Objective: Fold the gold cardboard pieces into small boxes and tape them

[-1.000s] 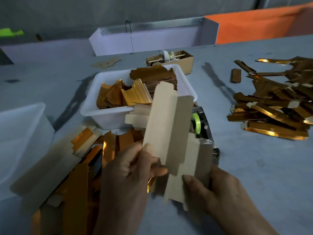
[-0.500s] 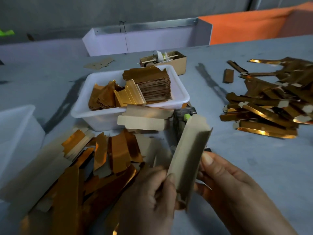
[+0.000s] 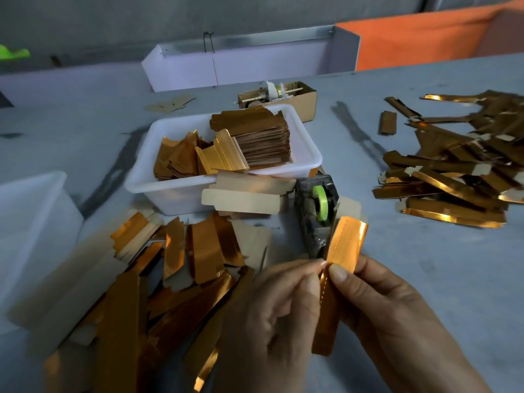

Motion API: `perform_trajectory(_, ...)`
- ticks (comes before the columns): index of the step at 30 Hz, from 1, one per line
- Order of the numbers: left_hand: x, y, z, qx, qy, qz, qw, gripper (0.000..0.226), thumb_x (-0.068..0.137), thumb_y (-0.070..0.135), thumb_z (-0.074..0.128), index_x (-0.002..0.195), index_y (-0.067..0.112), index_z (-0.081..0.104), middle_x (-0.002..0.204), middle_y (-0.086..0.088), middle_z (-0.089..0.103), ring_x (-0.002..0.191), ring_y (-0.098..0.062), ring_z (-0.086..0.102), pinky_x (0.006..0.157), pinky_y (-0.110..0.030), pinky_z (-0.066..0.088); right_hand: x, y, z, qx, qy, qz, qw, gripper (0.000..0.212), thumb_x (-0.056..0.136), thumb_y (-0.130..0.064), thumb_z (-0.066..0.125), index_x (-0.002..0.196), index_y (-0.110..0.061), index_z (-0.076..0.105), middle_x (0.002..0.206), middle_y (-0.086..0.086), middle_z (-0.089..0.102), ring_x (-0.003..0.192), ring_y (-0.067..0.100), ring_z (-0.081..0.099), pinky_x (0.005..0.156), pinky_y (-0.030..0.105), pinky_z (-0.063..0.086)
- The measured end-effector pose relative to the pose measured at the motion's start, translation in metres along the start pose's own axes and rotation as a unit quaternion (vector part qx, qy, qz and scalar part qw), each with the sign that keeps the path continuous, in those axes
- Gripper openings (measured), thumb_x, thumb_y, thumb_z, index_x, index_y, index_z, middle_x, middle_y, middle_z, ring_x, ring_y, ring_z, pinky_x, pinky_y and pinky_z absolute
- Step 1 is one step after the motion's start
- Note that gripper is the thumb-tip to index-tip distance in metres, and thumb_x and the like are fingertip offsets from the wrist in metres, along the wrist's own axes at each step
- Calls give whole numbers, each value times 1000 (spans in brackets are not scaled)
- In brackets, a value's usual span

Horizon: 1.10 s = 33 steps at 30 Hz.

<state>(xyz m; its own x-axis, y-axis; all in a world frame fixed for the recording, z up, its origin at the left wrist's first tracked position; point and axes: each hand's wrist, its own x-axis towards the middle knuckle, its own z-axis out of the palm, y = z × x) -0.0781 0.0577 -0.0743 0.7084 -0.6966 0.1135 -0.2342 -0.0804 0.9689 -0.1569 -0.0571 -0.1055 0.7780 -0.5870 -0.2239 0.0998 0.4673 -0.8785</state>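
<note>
Both hands hold one gold cardboard piece (image 3: 341, 252), folded lengthwise into a narrow strip with its shiny side toward me. My left hand (image 3: 278, 316) pinches its left edge near the middle. My right hand (image 3: 397, 313) pinches it from the right, thumb on the gold face. The strip stands tilted just in front of the tape dispenser (image 3: 317, 211) with its green roll. A heap of flat gold pieces (image 3: 158, 282) lies to the left. A pile of folded gold boxes (image 3: 459, 168) lies at the right.
A white tub (image 3: 309, 161) behind the dispenser holds stacked gold blanks. Two beige blanks (image 3: 243, 197) lean on its front. Another white bin (image 3: 34, 222) stands at the far left. A small cardboard box (image 3: 300, 102) with odds and ends sits farther back.
The piece went from an open beige blank held up in front of the tub to a narrow folded strip, gold side out, lowered and held in both hands near the dispenser.
</note>
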Motion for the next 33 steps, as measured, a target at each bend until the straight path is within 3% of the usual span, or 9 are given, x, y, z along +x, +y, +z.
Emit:
perform_trajectory(3, 7, -5, -1, -84, -42, -79, 992, 25, 76, 51, 61, 88, 35, 76, 91, 18, 72, 90, 6, 65, 70, -8, 49, -1, 2, -3, -19, 7, -5, 1000, 30, 60, -29, 75, 84, -11, 73, 74, 13, 67, 67, 21, 66, 64, 33, 54)
perform_trajectory(7, 17, -14, 2, -141, -54, -162, 975, 18, 69, 42, 71, 82, 30, 72, 83, -3, 74, 83, -19, 70, 81, -40, 56, -2, 0, -3, -59, 7, -37, 998, 63, 35, -53, 88, 83, -15, 74, 73, 11, 67, 69, 21, 68, 62, 26, 55)
perform_trajectory(10, 24, -19, 3, -213, -58, -201, 954, 17, 62, 29, 81, 76, 26, 72, 81, -7, 73, 79, -21, 71, 70, -30, 54, -4, -6, -2, -97, 16, -66, 993, 40, 49, -38, 88, 79, -17, 73, 67, 13, 65, 66, 23, 68, 57, 25, 55)
perform_trajectory(13, 29, -17, 0, -253, -97, -227, 935, 25, 57, 22, 73, 81, 16, 71, 80, -7, 73, 73, -16, 70, 62, -23, 54, -6, -10, -3, -114, 36, -80, 990, 21, 54, -23, 72, 74, -18, 73, 61, 15, 62, 58, 19, 65, 52, 21, 53)
perform_trajectory(15, 31, -17, -1, -220, -126, -218, 942, 30, 65, 27, 73, 91, 12, 70, 81, -5, 73, 74, -15, 69, 66, -24, 54, -6, -10, -3, -131, 41, -82, 987, 21, 53, -25, 70, 73, -18, 73, 59, 10, 60, 55, 17, 61, 51, 20, 51)
perform_trajectory(19, 30, -16, -3, -126, -135, -177, 967, 15, 77, 33, 70, 85, 21, 72, 81, -3, 73, 80, -17, 69, 76, -33, 55, -7, -11, -4, -155, 33, -69, 985, 25, 52, -32, 69, 74, -19, 73, 62, 8, 65, 61, 18, 65, 53, 25, 54)
perform_trajectory(25, 26, -13, 2, 6, -50, -111, 993, 1, 81, 25, 69, 80, 25, 67, 70, 12, 68, 68, -2, 65, 57, -11, 47, -12, -16, -4, -175, -20, -33, 984, 38, 71, -60, 55, 77, -27, 73, 80, 6, 73, 77, 19, 71, 61, 24, 57)
perform_trajectory(29, 23, -14, 4, 36, -58, -100, 993, 2, 81, 28, 67, 83, 26, 66, 71, 10, 67, 68, -2, 64, 56, -12, 47, -9, -12, -1, -145, 23, -38, 988, 19, 59, -32, 68, 73, -20, 72, 63, 7, 67, 59, 15, 67, 54, 19, 52)
perform_trajectory(33, 17, -21, 3, -8, -69, -170, 983, 10, 83, 34, 64, 84, 24, 67, 76, 2, 69, 71, -10, 66, 62, -22, 53, -7, -3, 1, -137, 27, -36, 990, 17, 63, -26, 66, 76, -18, 73, 62, 10, 62, 59, 16, 64, 55, 20, 53)
